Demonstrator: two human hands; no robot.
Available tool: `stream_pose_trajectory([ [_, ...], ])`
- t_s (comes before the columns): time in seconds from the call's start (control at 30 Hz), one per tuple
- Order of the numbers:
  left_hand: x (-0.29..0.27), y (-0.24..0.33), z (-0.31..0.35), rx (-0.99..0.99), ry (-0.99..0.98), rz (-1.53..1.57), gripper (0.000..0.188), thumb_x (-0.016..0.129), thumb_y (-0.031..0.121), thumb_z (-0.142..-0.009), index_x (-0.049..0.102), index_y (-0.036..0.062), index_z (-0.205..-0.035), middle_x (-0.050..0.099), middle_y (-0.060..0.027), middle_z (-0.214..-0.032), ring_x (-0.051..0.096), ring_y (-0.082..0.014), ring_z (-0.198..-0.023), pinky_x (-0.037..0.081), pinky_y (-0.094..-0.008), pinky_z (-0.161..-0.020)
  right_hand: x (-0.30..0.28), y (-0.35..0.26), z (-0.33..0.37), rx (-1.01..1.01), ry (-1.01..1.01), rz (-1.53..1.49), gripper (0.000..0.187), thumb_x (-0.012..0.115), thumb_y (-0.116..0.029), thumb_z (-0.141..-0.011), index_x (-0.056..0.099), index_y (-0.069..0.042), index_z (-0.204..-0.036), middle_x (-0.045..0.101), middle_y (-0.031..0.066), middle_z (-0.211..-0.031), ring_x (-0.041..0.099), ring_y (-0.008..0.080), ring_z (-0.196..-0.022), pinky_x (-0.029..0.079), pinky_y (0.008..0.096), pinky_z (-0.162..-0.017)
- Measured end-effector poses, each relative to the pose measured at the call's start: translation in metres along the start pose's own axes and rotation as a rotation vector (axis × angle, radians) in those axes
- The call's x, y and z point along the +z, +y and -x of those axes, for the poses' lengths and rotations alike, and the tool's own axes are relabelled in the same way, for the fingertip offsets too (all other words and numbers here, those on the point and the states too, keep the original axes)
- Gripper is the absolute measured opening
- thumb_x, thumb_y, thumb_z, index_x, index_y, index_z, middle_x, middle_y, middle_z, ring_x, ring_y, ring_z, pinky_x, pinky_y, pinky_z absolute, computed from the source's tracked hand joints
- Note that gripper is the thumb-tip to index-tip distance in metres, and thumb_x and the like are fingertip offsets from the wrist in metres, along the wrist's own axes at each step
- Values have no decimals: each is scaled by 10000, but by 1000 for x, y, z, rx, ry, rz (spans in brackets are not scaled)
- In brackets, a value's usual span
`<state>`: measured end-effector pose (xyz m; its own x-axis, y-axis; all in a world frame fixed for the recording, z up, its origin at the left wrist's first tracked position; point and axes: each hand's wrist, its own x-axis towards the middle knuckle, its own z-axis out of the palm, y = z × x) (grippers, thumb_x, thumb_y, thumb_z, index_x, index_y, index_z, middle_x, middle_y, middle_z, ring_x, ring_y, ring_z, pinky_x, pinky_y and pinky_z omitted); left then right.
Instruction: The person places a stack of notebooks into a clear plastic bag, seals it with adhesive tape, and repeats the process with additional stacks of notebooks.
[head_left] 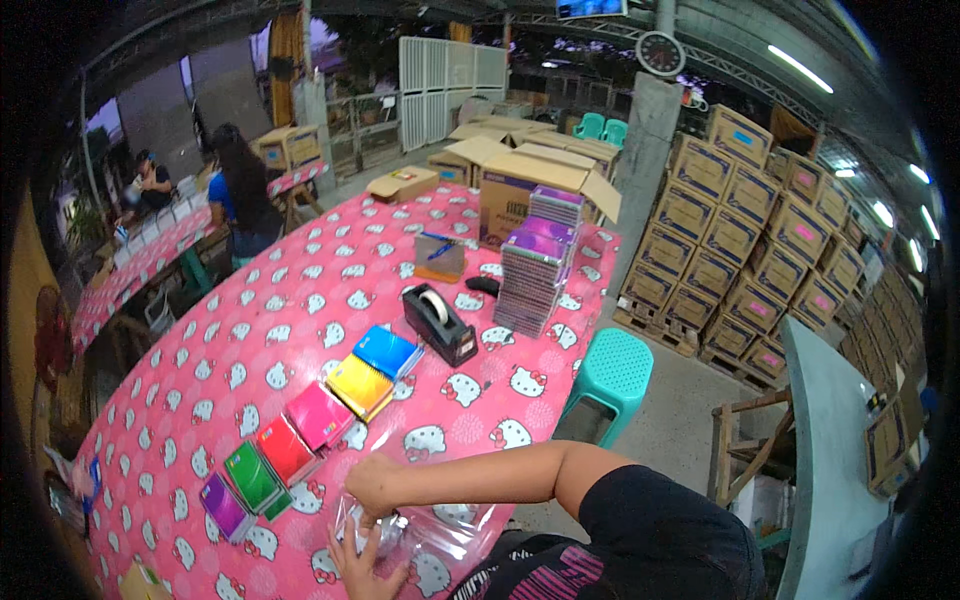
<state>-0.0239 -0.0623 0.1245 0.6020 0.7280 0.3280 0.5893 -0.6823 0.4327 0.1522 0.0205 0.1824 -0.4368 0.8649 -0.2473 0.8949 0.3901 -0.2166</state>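
Observation:
Clear plastic sheeting, perhaps a bag, lies crinkled on the table's near edge in front of me. My right hand reaches across from the right, its fingers curled closed on the plastic's far left part. Just below it, my left hand has its fingers spread against the same plastic. Beyond my hands runs a slanting row of small spiral notebooks in stacks: purple, green, red, pink, yellow and blue.
A black tape dispenser stands past the notebooks on the pink patterned tablecloth. Behind it are tall stacks of wrapped notebooks and an open carton. A teal stool is at the right. Another person is at the far left.

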Motion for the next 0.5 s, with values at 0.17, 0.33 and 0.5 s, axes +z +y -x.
stream_pose_trajectory([
  [0.17,1,3,3,-88,32,44,899,686,420,-706,270,47,-1411,277,-197,-1444,213,-374,-1347,182,-488,-1100,7,50,16,132,48,-96,498,792,-459,-558,676,-44,-807,657,149,-735,650,321,-728,497,422,-618],
  [0.33,51,-37,27,-148,102,-229,793,647,377,-757,321,0,-1374,325,-207,-1415,273,-366,-1321,200,-483,-1094,47,59,40,-511,445,-512,321,768,-277,-620,644,-72,-834,512,105,-850,507,289,-882,414,393,-745],
  [0.5,10,8,-6,-53,366,96,605,615,279,-828,406,4,-1324,457,-191,-1319,380,-344,-1254,255,-478,-1070,66,20,52,-562,559,-573,227,733,-236,-674,647,-78,-811,459,67,-837,469,251,-886,373,387,-777],
])
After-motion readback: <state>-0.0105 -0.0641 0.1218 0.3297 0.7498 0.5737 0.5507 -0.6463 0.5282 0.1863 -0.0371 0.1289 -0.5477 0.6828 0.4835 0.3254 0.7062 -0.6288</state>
